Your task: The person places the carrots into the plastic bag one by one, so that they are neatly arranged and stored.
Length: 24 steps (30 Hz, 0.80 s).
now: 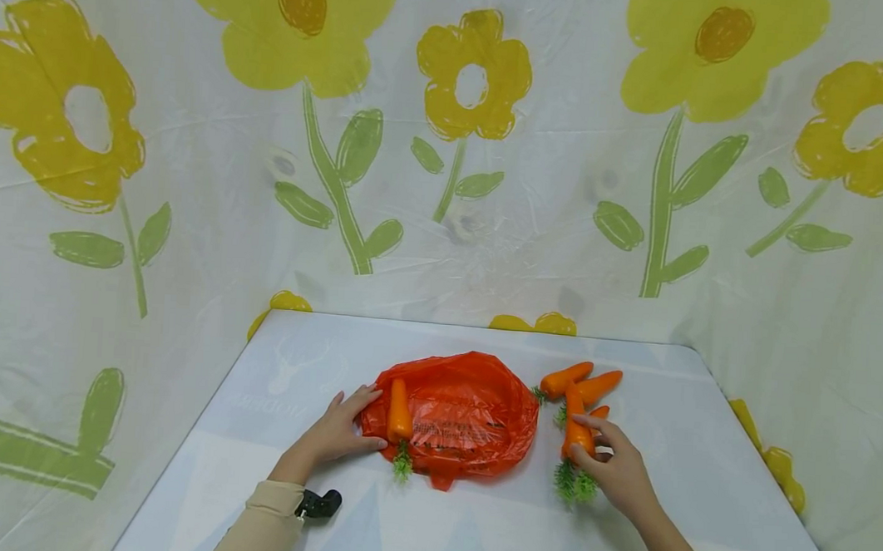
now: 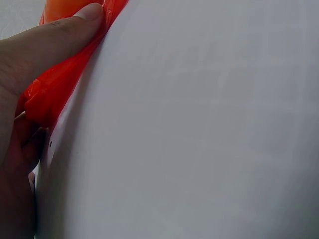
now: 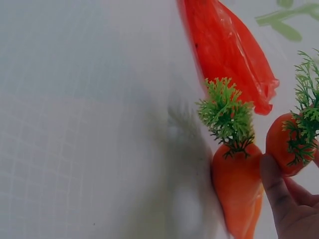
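A red plastic bag point(image 1: 473, 394) lies spread with its mouth wide on the table. One orange toy carrot point(image 1: 399, 411) with green leafy tops lies at the bag's left side, its leaves hanging over the near rim. My left hand point(image 1: 345, 429) grips the bag's left edge; in the left wrist view the thumb point(image 2: 60, 40) presses the red film, with the other fingers partly hidden beneath. My right hand point(image 1: 619, 468) pinches another toy carrot point(image 1: 575, 424) near its leafy end, right of the bag. In the right wrist view that held carrot point(image 3: 281, 144) is raised beside a lying carrot point(image 3: 238, 174).
More toy carrots lie right of the bag, among them one at the back point(image 1: 567, 379) and one beside it point(image 1: 602, 387). The white table point(image 1: 317, 360) has a flower-patterned curtain point(image 1: 536, 189) behind it and at both sides.
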Each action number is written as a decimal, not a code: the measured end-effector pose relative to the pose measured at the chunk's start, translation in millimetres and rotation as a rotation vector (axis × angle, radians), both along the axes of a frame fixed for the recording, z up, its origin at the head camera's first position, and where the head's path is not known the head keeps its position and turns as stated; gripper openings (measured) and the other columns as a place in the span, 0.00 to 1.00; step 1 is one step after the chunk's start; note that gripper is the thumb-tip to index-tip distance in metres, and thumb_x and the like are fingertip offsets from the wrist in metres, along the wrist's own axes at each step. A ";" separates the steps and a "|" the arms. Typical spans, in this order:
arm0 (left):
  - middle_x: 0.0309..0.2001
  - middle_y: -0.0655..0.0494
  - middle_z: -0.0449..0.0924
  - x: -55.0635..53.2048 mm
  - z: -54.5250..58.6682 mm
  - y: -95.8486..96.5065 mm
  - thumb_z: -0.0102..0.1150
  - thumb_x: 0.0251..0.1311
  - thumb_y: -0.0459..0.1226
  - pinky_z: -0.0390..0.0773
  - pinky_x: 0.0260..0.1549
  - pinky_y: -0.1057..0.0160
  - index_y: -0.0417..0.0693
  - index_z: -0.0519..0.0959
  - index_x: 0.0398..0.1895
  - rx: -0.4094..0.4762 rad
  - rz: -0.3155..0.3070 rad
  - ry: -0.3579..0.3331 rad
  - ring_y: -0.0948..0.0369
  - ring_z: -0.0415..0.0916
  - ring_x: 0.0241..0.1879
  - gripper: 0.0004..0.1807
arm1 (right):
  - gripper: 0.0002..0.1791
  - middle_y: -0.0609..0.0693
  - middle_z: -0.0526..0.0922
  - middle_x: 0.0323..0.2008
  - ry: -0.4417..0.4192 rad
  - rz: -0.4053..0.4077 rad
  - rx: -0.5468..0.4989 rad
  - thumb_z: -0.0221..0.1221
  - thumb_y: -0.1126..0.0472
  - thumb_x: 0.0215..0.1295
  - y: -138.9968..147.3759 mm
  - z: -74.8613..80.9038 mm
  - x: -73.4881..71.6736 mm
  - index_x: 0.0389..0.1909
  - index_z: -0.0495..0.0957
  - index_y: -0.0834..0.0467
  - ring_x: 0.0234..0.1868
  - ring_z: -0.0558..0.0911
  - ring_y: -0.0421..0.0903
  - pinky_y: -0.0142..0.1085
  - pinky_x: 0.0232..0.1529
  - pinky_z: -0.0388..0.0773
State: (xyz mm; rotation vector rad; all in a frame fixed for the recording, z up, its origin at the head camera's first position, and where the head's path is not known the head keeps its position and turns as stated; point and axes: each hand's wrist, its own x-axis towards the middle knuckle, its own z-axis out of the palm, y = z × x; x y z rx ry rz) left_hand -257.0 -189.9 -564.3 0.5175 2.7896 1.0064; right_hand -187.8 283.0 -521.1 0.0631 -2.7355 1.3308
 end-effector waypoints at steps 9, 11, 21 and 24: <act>0.78 0.49 0.59 -1.2 -1.3 0.3 0.75 0.51 0.56 0.35 0.77 0.42 0.48 0.65 0.77 -0.001 0.005 0.003 0.49 0.48 0.79 0.52 | 0.25 0.61 0.74 0.64 0.019 0.012 -0.027 0.67 0.54 0.68 -8.2 5.3 0.5 0.64 0.78 0.54 0.52 0.79 0.55 0.29 0.43 0.81; 0.78 0.49 0.59 -1.6 -2.0 0.1 0.75 0.51 0.56 0.36 0.77 0.42 0.48 0.65 0.77 -0.003 0.006 0.005 0.48 0.48 0.79 0.52 | 0.25 0.61 0.74 0.64 0.017 0.012 -0.023 0.67 0.55 0.68 -10.2 6.4 0.8 0.64 0.78 0.55 0.52 0.79 0.54 0.28 0.43 0.81; 0.78 0.50 0.59 -1.0 -1.1 0.6 0.75 0.51 0.57 0.37 0.76 0.40 0.50 0.65 0.77 -0.003 0.022 -0.012 0.48 0.47 0.79 0.51 | 0.24 0.59 0.75 0.64 0.038 0.021 -0.027 0.68 0.56 0.66 -16.4 6.5 1.7 0.63 0.79 0.54 0.51 0.79 0.54 0.29 0.43 0.81; 0.78 0.50 0.59 -0.6 -0.7 0.5 0.75 0.51 0.56 0.37 0.76 0.40 0.51 0.65 0.77 -0.002 0.023 -0.013 0.48 0.47 0.79 0.51 | 0.24 0.59 0.76 0.63 0.047 0.029 -0.032 0.68 0.57 0.66 -18.3 5.5 1.1 0.62 0.79 0.53 0.50 0.79 0.53 0.30 0.43 0.81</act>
